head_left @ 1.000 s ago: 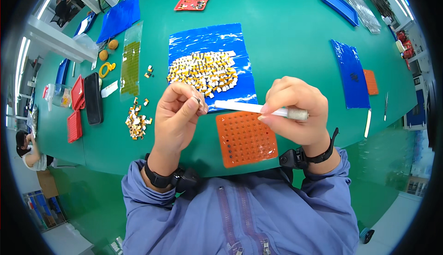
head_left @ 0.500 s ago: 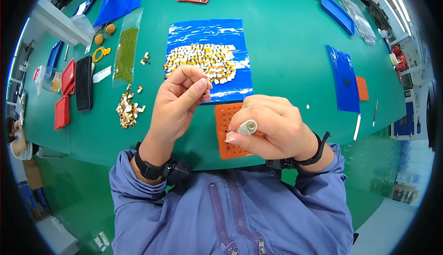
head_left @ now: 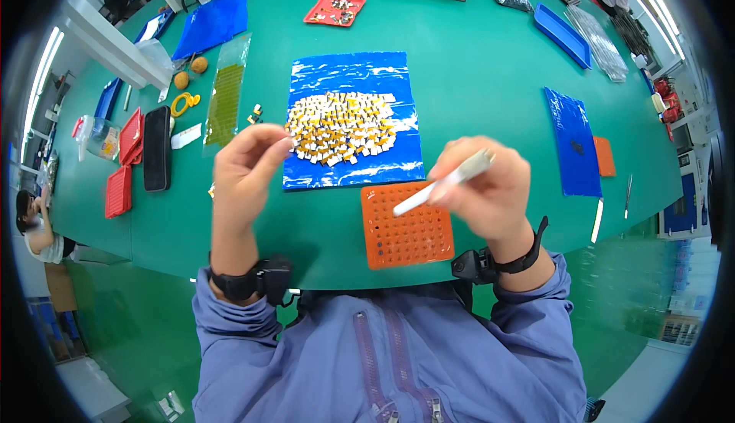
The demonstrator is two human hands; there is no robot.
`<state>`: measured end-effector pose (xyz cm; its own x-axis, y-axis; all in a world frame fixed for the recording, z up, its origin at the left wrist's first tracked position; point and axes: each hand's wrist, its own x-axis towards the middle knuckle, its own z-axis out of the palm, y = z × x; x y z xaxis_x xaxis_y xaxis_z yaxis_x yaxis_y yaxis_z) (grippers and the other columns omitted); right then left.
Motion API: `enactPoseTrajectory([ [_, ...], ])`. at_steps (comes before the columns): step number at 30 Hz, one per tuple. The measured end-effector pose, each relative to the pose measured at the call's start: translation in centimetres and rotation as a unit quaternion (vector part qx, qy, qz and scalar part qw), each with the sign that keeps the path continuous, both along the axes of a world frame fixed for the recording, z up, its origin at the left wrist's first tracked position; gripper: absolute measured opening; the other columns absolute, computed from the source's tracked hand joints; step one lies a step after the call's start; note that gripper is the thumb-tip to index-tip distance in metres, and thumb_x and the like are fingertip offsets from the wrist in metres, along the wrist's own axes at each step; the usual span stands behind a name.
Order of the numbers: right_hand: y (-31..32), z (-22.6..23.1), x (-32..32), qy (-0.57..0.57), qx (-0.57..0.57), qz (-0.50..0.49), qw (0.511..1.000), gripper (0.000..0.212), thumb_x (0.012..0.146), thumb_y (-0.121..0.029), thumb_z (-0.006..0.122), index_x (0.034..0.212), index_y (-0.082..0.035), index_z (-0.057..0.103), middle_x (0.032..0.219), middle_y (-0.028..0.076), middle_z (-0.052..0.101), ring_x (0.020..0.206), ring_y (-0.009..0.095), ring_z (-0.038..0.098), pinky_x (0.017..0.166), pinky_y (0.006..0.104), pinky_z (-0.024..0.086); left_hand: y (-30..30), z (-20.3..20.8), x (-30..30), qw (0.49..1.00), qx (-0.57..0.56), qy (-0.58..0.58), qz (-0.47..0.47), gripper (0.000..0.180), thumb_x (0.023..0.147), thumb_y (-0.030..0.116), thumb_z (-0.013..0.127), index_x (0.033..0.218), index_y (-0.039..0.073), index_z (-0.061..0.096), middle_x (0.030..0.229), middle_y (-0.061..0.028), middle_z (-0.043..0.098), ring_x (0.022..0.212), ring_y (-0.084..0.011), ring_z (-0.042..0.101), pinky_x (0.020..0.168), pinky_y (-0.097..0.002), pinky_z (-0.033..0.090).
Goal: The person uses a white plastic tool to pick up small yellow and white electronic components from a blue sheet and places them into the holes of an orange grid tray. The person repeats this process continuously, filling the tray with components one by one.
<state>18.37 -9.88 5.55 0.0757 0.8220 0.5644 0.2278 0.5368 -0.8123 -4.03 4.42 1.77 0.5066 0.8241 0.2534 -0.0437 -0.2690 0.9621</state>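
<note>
My right hand (head_left: 494,186) grips a slim white pen-like stick (head_left: 423,200), tilted with its narrow end toward the lower left. That end hovers over an orange studded tray (head_left: 409,243), which holds a few tiny dark pieces at its left side. My left hand (head_left: 243,170) is in a pinch beside the left edge of a blue plastic sheet (head_left: 348,63). Whatever may sit between its thumb and forefinger is too small to make out. Many small white-and-yellow pieces (head_left: 341,126) lie spread on the sheet. My left hand mostly covers another small pile of pieces.
At the left are a black case (head_left: 157,151), red trays (head_left: 119,192), yellow scissors (head_left: 182,104) and a bag of olive sheets (head_left: 224,101). Farther back sits a red tray of small parts (head_left: 337,11). To the right lie a blue sheet (head_left: 573,143) and tweezers (head_left: 628,195).
My left hand has moved left, away from the blue sheet's middle. My right hand has shifted right, and the stick has swung from end-on to side-on. The view has shifted slightly.
</note>
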Motion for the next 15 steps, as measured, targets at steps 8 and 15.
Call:
enactPoseTrajectory([
  [8, 1.7, -2.2, 2.7, 0.31, -0.063, -0.07, 0.946, 0.01, 0.081, -0.01, 0.059, 0.081, 0.0, 0.057, 0.059, 0.0, 0.05, 0.052, 0.004, 0.045, 0.047, 0.0165, 0.034, 1.9, 1.6, -6.3, 0.834, 0.286, 0.462, 0.093, 0.009, 0.069, 0.007, 0.063, 0.076, 0.002, 0.062, 0.077, -0.0099, 0.06, 0.074, -0.0266, 0.057, 0.068, -0.0328, 0.045],
  [15, 2.0, -3.1, 3.2, 0.355, -0.086, -0.044, 0.93, 0.01, 0.081, -0.01, 0.059, 0.081, -0.001, 0.057, 0.06, -0.001, 0.051, 0.052, 0.004, 0.045, 0.048, 0.0163, 0.034, 0.1, 0.4, 2.2, 0.845, 0.366, 0.374, -0.108, 0.015, 0.069, 0.012, 0.066, 0.081, 0.006, 0.06, 0.084, -0.0093, 0.055, 0.084, -0.0271, 0.052, 0.073, -0.0351, 0.042],
])
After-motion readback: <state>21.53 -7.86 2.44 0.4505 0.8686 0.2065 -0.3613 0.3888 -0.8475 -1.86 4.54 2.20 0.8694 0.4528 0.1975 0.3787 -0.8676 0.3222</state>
